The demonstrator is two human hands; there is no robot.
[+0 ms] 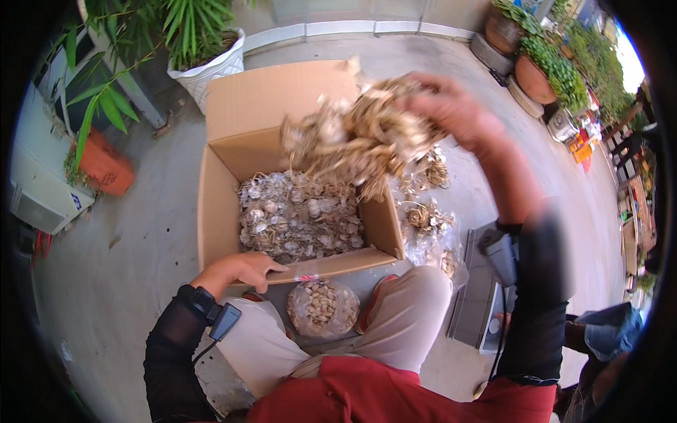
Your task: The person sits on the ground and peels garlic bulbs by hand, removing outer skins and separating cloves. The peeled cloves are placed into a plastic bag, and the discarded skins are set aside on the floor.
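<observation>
My right hand (449, 106) grips a bunch of dried garlic bulbs with twisted stalks (370, 127), blurred, above the right side of an open cardboard box (219, 206). Inside the box lie many garlic bulbs and papery skins (301, 217). My left hand (248, 269) rests on the near rim of the box, its fingers over the edge. Between my feet, close to the box, is a clear plastic bag of peeled-looking garlic cloves (321, 309). More garlic with coiled stalks (423, 217) lies on the floor right of the box, partly on clear plastic.
A grey plastic crate (470, 296) stands by my right knee. Behind the box is a white planter (211, 74); an orange pot (108, 164) is at the left. Large clay pots (534, 76) stand at the upper right. Part of another person (608, 333) shows at the lower right.
</observation>
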